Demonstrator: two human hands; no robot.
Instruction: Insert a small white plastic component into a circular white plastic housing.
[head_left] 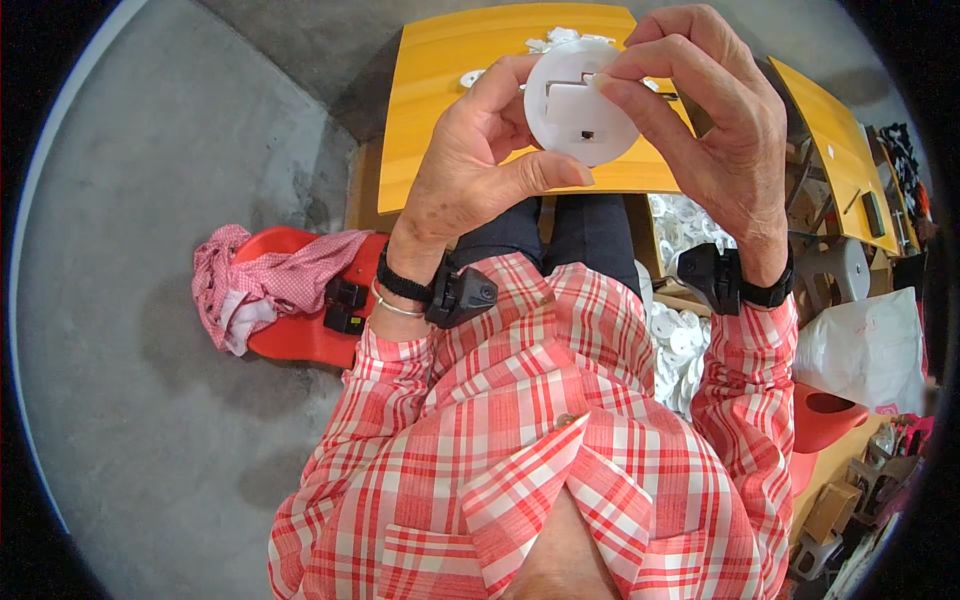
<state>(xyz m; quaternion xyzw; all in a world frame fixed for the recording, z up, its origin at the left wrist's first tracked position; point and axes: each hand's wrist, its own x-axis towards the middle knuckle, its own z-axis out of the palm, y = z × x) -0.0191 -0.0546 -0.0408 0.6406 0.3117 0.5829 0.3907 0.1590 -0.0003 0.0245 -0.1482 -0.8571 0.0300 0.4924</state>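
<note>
White disc point(560, 138), one: round, inset with a rectangular panel point(572, 103) above a small dark opening point(587, 134). Location?

Held up before the chest, near edge of the table, on the person's side.

Hands?

Left hand point(465, 165): grasping, fingers behind the disc, thumb over its lower rim. Right hand point(715, 110): thumb and forefinger together at the panel's upper right corner; whether they grip it or merely press, cannot tell.

Progress?

Panel lies across its place; dark gap along the upper edge, so judged not fully flush. Outstanding: that corner, by the look of it. Fitting or lifting, undetermined.

Next out?

White discs, loose, many point(680, 350), beside the lap at right. Red chair point(285, 340), one, at left, bearing a pink checked cloth point(285, 265).

Farther?

Yellow table point(440, 110), one, with small white pieces point(565, 38) toward its far edge. Second yellow table point(840, 150), at right. White bag point(865, 350), one, below that.
</note>
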